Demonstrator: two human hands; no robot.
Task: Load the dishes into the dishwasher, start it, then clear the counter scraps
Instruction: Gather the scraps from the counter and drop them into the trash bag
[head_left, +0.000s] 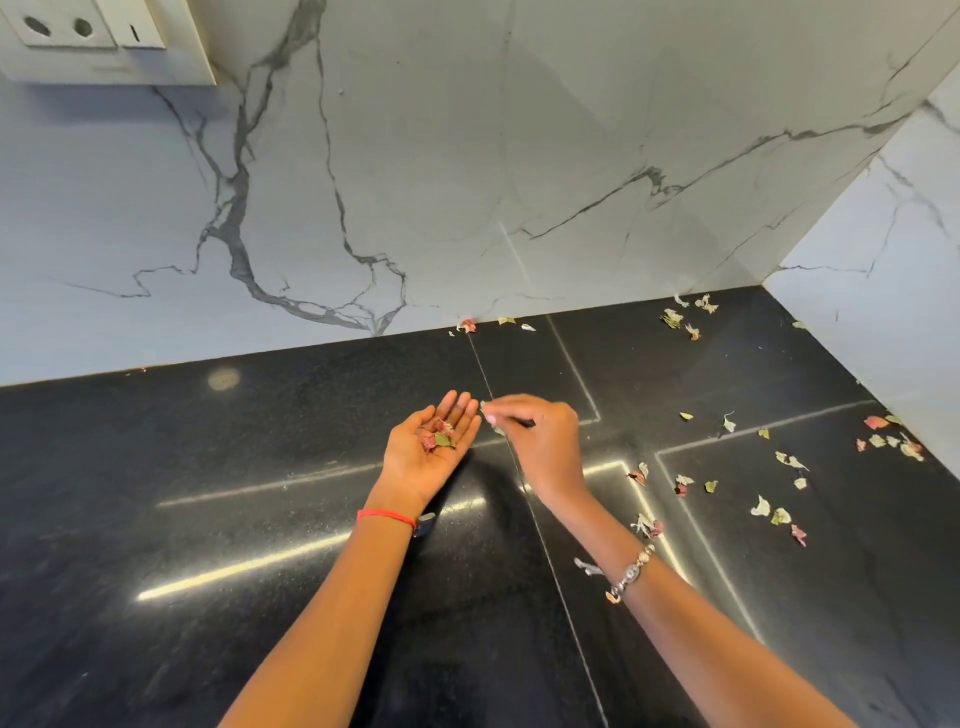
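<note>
Our open left hand (415, 457) cups the scraps (439, 440), so we should bring the bit (496, 427) pinched in our right hand (545, 439) well over that palm.

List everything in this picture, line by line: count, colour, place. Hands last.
polished stone counter: one, black, fills the lower half.
veined marble walls: two, white and grey, behind and right of the counter.
wall socket plate: one, cream, top left on the back wall.
loose leaf and petal scraps: many, pink, green, pale, on the counter's right part and back edge.
collected scraps: a few, pink and green, lying in the left palm.
pale scrap: one, whitish, pinched in the right hand.
thread bracelet: one, red, left wrist.
beaded bracelet: one, silver, right wrist.
left hand: one, palm up, fingers straight.
right hand: one, fingers pinching the pale scrap.
</note>
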